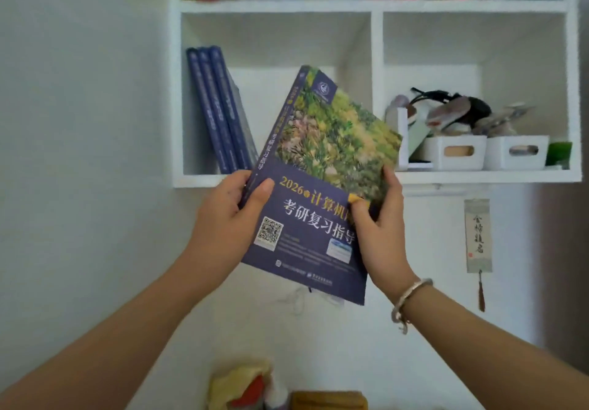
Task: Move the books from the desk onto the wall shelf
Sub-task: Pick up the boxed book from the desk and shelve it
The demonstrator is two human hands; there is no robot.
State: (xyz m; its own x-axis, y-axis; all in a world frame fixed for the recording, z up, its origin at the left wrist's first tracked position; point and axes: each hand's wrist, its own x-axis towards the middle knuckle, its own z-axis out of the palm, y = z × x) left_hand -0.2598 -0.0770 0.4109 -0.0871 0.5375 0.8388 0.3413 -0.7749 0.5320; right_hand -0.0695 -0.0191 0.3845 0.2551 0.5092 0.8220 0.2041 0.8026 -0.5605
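We note the left hand (228, 215) curled round the spine edge of the book (322, 183): its thumb lies flat on the front cover, the other fingers are wrapped behind and mostly hidden. The right hand (381, 228) grips the opposite, open-page edge; its thumb presses the cover beside the yellow title characters, and one fingertip shows above at the edge while the rest sit behind the book. A pale, smooth bangle (411, 298) circles the right wrist.

The book is a thick, glossy paperback, rectangular, with a dark purple lower cover carrying a QR code and an upper panel of mottled green and yellow foliage. We see it held in the air between both hands, tilted with its top leaning to the right, in front of the lower left compartment of the wall shelf (376, 5), touching nothing else that we can make out.

The shelf is white, boxy, matte. In that left compartment three blue books (220, 113) with smooth spines stand leaning to the left. The right compartment holds two white plastic bins (484, 151) with slot handles, piled with blurred small items. A paper bookmark (478, 234) with a tassel hangs on the wall below the shelf.
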